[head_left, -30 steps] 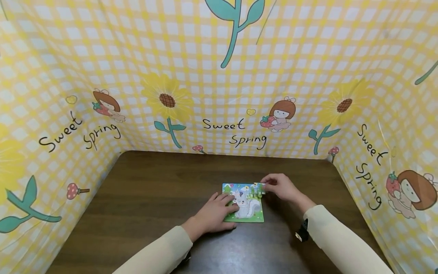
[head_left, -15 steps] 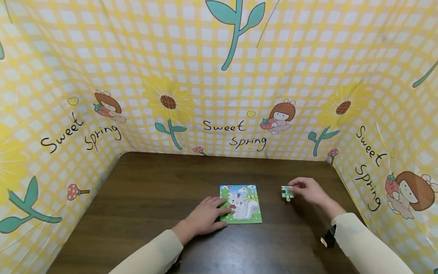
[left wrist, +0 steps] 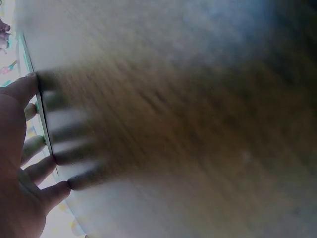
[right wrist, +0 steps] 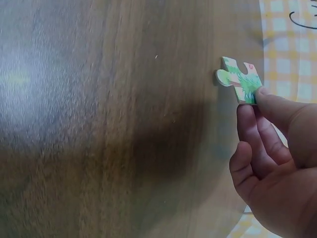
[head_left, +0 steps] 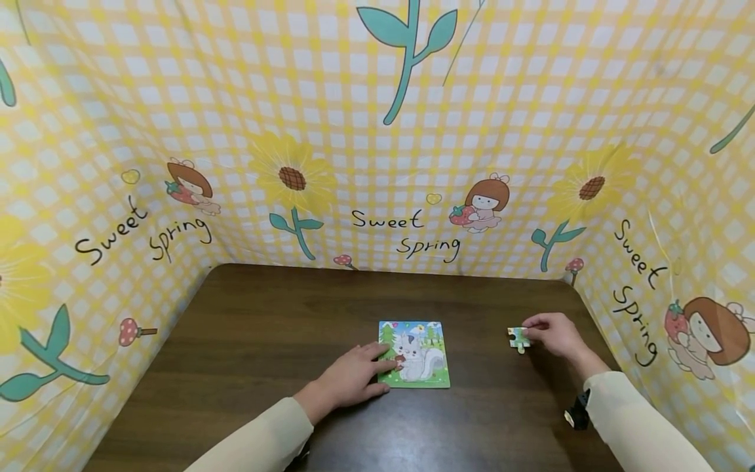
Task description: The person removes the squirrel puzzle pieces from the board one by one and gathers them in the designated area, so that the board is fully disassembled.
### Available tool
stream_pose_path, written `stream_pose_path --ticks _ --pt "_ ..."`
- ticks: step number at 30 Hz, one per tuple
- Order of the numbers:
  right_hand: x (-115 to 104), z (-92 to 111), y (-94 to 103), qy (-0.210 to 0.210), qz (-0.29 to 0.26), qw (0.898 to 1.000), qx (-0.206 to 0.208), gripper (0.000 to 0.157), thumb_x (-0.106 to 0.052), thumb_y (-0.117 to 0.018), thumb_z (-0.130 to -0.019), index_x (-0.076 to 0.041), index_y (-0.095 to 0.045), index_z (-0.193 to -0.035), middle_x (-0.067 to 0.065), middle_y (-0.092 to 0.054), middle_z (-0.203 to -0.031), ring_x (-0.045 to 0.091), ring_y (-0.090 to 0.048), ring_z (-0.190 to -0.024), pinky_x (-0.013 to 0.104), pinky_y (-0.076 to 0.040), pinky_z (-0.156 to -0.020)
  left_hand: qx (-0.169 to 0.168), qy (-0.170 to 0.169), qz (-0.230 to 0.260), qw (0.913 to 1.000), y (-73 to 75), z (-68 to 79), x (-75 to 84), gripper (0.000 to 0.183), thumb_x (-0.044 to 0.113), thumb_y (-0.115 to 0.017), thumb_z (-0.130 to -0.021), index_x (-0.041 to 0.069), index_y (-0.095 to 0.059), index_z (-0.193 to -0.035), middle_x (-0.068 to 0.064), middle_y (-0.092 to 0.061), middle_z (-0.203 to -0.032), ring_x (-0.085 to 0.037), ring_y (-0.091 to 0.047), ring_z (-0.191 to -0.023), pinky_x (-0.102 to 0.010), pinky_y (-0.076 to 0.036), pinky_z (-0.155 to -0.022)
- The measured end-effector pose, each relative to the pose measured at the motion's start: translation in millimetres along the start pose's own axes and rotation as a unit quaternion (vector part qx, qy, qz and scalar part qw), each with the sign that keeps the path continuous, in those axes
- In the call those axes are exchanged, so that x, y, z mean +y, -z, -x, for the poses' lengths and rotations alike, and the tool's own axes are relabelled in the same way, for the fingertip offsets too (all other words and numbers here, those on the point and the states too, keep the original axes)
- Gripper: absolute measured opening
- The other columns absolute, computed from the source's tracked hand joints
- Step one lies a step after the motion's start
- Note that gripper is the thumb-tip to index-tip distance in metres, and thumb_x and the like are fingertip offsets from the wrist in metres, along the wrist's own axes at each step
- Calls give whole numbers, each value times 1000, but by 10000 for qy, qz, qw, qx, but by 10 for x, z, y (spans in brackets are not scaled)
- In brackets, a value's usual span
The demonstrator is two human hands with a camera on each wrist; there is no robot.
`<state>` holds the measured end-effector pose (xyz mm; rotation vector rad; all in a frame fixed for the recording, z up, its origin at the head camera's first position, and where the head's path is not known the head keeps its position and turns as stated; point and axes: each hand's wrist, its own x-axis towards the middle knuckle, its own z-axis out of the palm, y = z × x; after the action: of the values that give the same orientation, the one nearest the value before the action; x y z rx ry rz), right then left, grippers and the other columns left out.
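The space is enclosed on three sides by a yellow-and-white gingham cloth [head_left: 318,78], printed with sunflowers [head_left: 291,177] and the words "Sweet Spring". Within it a dark brown wooden table [head_left: 265,328] is set, its far corners rounded. Over the table, two cream sleeves [head_left: 643,419] are extended from the near side. Of the hands, the left hand [head_left: 348,377] is laid with its fingers spread and relaxed across the left edge of a squirrel picture card [head_left: 433,377], and nothing is gripped by it. By the right hand [head_left: 556,334], well apart from the card, a jigsaw piece [head_left: 516,337] is pinched between thumb and fingertips. The card (square, with a green lower part and a blue top) is placed flat near the middle of the table. A small black device [head_left: 580,413] is seen at the right cuff. The jigsaw piece, printed mostly in green, is held over the table's right part, its rounded knob pointed toward the near side.
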<state>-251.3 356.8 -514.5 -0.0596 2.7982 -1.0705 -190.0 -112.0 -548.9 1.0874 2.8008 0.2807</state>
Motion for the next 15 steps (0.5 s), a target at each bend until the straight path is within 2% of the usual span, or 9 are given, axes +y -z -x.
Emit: stream_pose_path --ticks 9,15 --pt "127 -52 18 -173 323 9989 297 18 -14 -76 -93 2 -76 -101 10 -77 -86 14 -68 -73 31 -49 -65 62 5 101 9999 -4 6 -1 52 47 -62 -102 30 -55 -150 -10 -44 -160 -32 -43 -147 -57 -41 -113" --pt "167 -73 26 -186 757 9966 261 16 -18 -75 -93 -3 -78 -98 9 -75 -91 22 -62 -83 35 -47 -73 -42 65 48 10000 -8 7 -3 53 51 -59 -102 34 -52 -152 -7 -41 -162 -29 -39 -150 -57 -41 -114"
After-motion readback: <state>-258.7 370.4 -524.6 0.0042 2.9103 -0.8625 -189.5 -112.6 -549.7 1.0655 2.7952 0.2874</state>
